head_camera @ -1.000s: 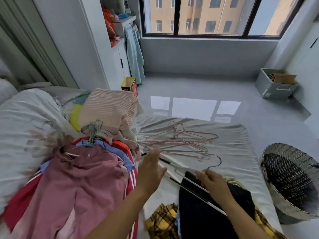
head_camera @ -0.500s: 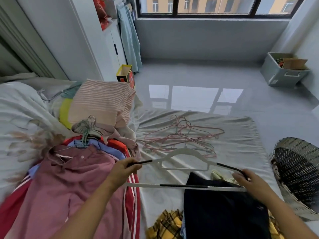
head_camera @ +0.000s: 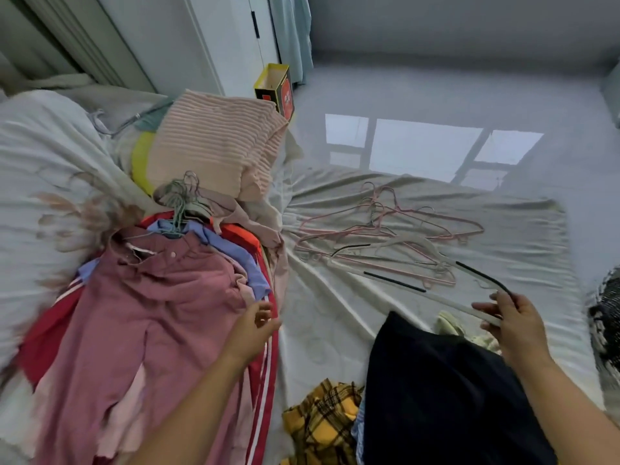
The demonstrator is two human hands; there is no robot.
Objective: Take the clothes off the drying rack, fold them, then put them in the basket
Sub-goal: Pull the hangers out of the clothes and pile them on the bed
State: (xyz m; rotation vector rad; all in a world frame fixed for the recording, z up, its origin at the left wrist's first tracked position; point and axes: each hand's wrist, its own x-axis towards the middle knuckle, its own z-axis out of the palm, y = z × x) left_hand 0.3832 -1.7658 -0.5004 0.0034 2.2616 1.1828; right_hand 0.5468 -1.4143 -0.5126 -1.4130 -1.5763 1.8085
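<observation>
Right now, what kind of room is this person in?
Most likely a bedroom at home: a wrinkled bed sheet is spread out, with a pile of clothes on it and loose hangers beside them.

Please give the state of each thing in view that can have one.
left hand, open, empty.
right hand, grips white hanger.
white hanger, empty, held at one end.
black garment, unfolded, off hanger.
pink shirt, unfolded, tops pile.
striped garment, folded.
wire hangers, empty, heaped.
</observation>
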